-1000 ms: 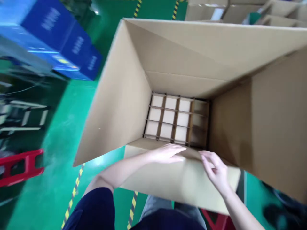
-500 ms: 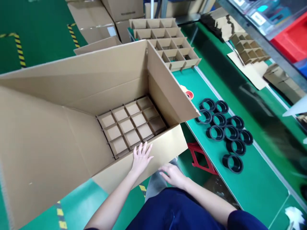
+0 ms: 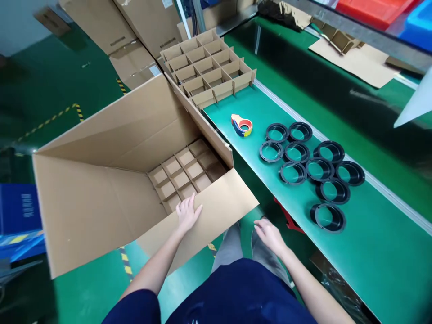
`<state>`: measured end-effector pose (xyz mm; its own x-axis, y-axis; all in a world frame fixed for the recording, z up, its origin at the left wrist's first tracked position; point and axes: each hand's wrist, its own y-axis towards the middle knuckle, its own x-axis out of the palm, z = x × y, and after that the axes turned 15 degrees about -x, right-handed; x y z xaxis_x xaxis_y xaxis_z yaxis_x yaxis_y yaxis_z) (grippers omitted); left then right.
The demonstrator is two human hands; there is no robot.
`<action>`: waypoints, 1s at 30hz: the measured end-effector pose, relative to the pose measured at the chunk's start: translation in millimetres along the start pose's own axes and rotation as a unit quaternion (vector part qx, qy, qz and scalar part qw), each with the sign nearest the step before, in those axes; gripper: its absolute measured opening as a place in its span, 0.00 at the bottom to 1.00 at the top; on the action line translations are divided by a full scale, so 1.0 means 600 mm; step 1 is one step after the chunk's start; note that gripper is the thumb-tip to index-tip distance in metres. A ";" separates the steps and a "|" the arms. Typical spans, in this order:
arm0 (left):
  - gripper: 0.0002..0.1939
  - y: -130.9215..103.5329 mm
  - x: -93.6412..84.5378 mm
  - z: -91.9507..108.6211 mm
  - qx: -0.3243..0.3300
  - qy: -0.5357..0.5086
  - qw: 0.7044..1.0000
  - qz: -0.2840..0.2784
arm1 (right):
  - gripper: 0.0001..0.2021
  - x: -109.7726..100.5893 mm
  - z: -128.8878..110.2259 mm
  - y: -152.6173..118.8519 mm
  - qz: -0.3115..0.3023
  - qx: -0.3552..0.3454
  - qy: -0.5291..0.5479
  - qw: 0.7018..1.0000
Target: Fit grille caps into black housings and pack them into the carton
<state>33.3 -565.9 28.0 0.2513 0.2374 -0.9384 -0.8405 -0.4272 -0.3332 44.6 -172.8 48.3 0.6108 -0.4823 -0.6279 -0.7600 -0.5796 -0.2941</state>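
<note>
A large open cardboard box (image 3: pixel 87 202) stands in front of me, its flaps unfolded. At its bottom lies a cardboard divider grid (image 3: pixel 181 177) with several square cells. My left hand (image 3: pixel 187 213) lies on the near flap (image 3: pixel 219 198) at its fold, fingers stretched toward the inside of the box. Free in the air to the right of that flap is my right hand (image 3: pixel 269 234), holding nothing, its fingers loosely bent and apart. Several black plastic rings (image 3: pixel 320 169) sit grouped on the green workbench (image 3: pixel 381 252) to the right.
A tape dispenser (image 3: pixel 242 125) lies on the bench beyond the rings. More divider grids (image 3: pixel 209 67) are piled at the bench's far end. Closed cartons (image 3: pixel 135 54) stand behind the box. A shelf with a red bin (image 3: pixel 374 11) and a blue bin (image 3: pixel 418 27) overhangs the upper right.
My view has turned toward the bench, bringing the whole tape dispenser into sight. My right hand has moved right, away from the box flap. My left hand stays on the flap's fold.
</note>
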 end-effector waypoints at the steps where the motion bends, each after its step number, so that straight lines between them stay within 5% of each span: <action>1: 0.37 0.000 -0.005 0.008 -0.014 0.010 1.000 -0.006 | 0.17 -0.012 0.013 -0.007 -0.013 0.020 -0.020 1.000; 4: 0.39 -0.006 -0.014 0.030 -0.042 0.040 0.998 -0.004 | 0.17 -0.041 0.034 -0.033 -0.067 0.056 -0.068 0.994; 7: 0.38 -0.013 -0.019 0.068 -0.053 0.038 0.996 0.062 | 0.14 -0.064 0.054 -0.068 -0.074 0.084 -0.063 0.992; 11: 0.37 -0.054 -0.023 0.173 0.021 -0.007 0.994 0.111 | 0.13 -0.085 0.091 -0.130 -0.050 0.108 -0.043 0.992; 16: 0.36 -0.134 0.005 0.367 0.218 -0.054 0.974 0.017 | 0.14 -0.111 0.131 -0.207 -0.012 0.118 -0.036 0.992; 22: 0.32 -0.178 0.069 0.584 0.411 -0.080 0.890 -0.182 | 0.13 -0.169 0.177 -0.287 0.094 0.196 -0.020 0.976; 26: 0.27 -0.188 0.094 0.690 0.493 -0.033 0.829 -0.262 | 0.15 -0.187 0.185 -0.356 0.196 0.284 -0.002 0.939; 30: 0.25 -0.203 0.119 0.761 0.560 0.040 0.764 -0.318 | 0.13 -0.150 0.148 -0.421 0.312 0.380 0.041 0.870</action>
<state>-65.5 -98.5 43.5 0.7703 0.0130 -0.6375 -0.4092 0.7769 -0.4786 162.1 75.3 114.8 0.0162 -0.6101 -0.7921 -0.8581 0.3981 -0.3242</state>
